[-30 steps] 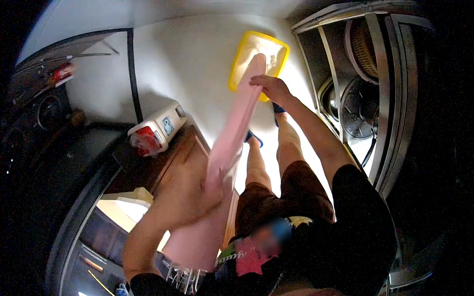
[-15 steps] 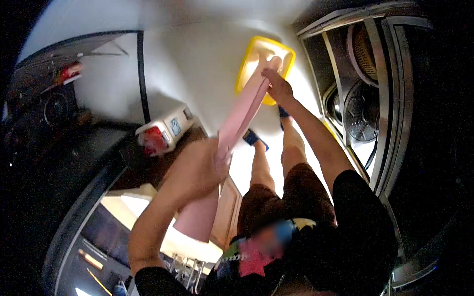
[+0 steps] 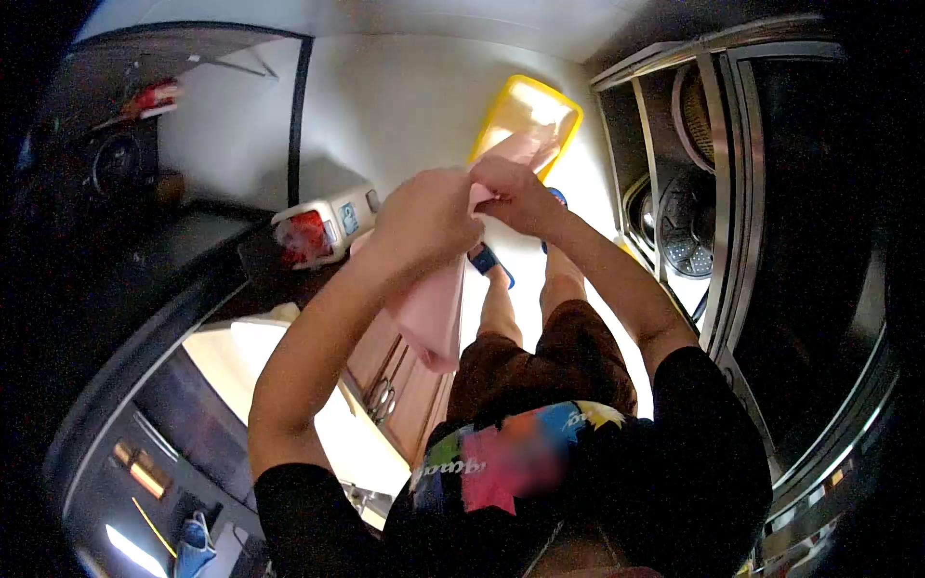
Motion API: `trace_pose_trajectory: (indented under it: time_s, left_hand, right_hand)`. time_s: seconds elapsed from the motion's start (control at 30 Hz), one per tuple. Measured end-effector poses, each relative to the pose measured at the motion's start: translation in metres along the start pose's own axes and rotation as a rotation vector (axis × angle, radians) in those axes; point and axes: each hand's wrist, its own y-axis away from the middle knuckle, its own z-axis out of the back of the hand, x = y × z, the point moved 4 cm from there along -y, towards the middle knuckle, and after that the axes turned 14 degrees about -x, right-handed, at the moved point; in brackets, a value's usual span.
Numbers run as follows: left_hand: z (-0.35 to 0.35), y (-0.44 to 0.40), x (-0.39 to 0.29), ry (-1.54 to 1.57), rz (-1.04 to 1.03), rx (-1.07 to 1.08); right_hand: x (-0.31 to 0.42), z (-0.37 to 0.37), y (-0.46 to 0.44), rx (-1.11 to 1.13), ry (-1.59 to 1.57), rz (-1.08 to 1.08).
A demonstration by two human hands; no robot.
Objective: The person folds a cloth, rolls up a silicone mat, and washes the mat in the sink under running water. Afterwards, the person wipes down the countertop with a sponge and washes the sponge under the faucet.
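L hand & R hand side-by-side, both w/ closed grip on pink sheet

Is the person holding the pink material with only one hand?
No, the left hand and the right hand both grip the pink material, close beside each other.

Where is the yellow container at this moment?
In the head view, the yellow container sits upper right of centre, on the floor, beyond the right hand.
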Motion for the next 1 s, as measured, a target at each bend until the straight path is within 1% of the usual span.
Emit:
trace_pose_trajectory:
  time_s: [0.03,0.07,0.1,0.17,0.2,0.23,0.3,0.33,0.37,0.43,0.47,0.5,0.53,0.57,0.6,0.67,0.7,0.73,0.77,0.8,0.83,0.87,0.9,0.97,1.0]
  left_hand:
    - [0.01,0.008,-0.003,0.009,0.02,-0.047]
    - [0.01,0.013,0.002,0.032,-0.068,-0.11]
    - [0.017,0.02,0.005,0.034,-0.049,-0.12]
    - [0.036,0.039,0.003,-0.04,-0.082,-0.195]
    - [0.047,0.055,0.01,-0.002,-0.03,-0.229]
    - [0.052,0.067,0.019,0.003,-0.016,-0.24]
    - [0.065,0.091,0.047,0.637,0.235,-0.304]
    - [0.063,0.103,0.066,0.806,0.148,-0.463]
    - [0.049,0.116,0.085,0.809,0.149,-0.473]
    - [0.014,0.141,0.123,1.135,0.121,-0.561]
    - [-0.009,0.153,0.133,0.78,-0.084,-0.566]
    - [-0.017,0.163,0.117,0.633,-0.01,-0.549]
    - [-0.026,0.173,0.101,0.484,0.057,-0.521]
    - [-0.029,0.172,0.089,0.415,0.021,-0.507]
    - [-0.032,0.171,0.077,0.346,-0.016,-0.495]
    - [-0.026,0.154,0.067,0.762,-0.042,-0.959]
    - [-0.024,0.142,0.071,0.769,-0.038,-0.966]
    - [-0.02,0.128,0.075,0.823,-0.009,-0.924]
    - [-0.008,0.124,0.066,0.875,0.02,-0.883]
    - [0.009,0.128,0.052,0.662,-0.008,-0.995]
    - [0.007,0.124,0.055,0.668,-0.002,-1.002]
    - [0.003,0.117,0.06,0.715,-0.016,-0.967]
    - [-0.002,0.116,0.061,0.762,-0.03,-0.931]
    - [0.005,0.117,0.045,0.825,-0.029,-0.906]
    - [0.006,0.112,0.042,0.762,-0.049,-0.98]
  right_hand:
    - [0.006,0.0,-0.001,-0.012,-0.013,-0.018]
    - [0.0,-0.005,0.001,-0.026,-0.008,-0.047]
    - [0.004,-0.007,0.0,-0.01,-0.017,-0.037]
    - [0.014,-0.01,0.002,0.016,-0.045,-0.122]
    - [0.021,-0.013,0.003,0.027,-0.081,-0.163]
    - [0.02,-0.015,0.003,0.043,-0.083,-0.155]
    - [0.01,-0.018,0.007,0.047,-0.068,-0.191]
    - [0.012,-0.017,0.009,-0.006,-0.167,-0.237]
    - [0.016,-0.016,0.009,0.001,-0.165,-0.23]
    - [0.015,-0.009,0.011,-0.012,-0.214,-0.367]
    - [0.015,-0.005,0.011,0.011,-0.248,-0.287]
    - [0.012,-0.004,0.013,0.0,-0.163,-0.311]
    - [0.003,-0.007,0.017,-0.08,-0.231,-0.373]
    - [0.002,-0.01,0.019,-0.157,-0.301,-0.435]
    - [0.004,-0.009,0.02,-0.123,-0.262,-0.448]
    - [-0.003,-0.008,0.021,-0.108,-0.232,-0.46]
    - [-0.005,-0.009,0.021,-0.097,-0.204,-0.473]
    - [0.022,-0.001,0.012,-0.043,-0.107,-0.476]
    - [0.016,0.008,0.012,-0.056,-0.117,-0.36]
    - [0.002,0.013,0.012,-0.105,-0.153,-0.385]
    - [-0.008,0.017,0.012,-0.156,-0.189,-0.414]
    - [-0.001,0.022,0.008,-0.112,-0.002,-0.288]
    - [-0.006,0.023,0.005,0.023,-0.217,-0.209]
    - [0.036,0.032,-0.007,-0.025,-0.028,-0.25]
    - [-0.002,0.038,-0.004,-0.034,-0.042,-0.234]
